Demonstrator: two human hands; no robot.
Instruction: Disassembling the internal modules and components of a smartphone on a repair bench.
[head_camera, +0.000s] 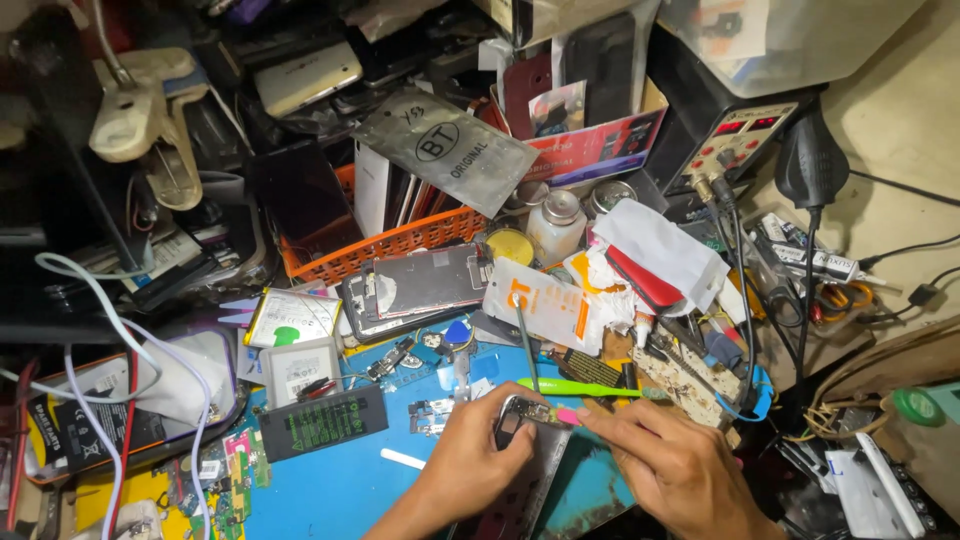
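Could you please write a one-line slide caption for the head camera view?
Both hands, left hand and right hand, work on an opened phone over a blue mat amid cluttered parts.

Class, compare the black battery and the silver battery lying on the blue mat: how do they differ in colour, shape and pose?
The black battery is dark, long and narrow; the silver battery is pale and nearly square. The black one lies slanted, nearer the left hand; the silver one sits behind it, squarer to the blue mat. Both lie flat, untouched.
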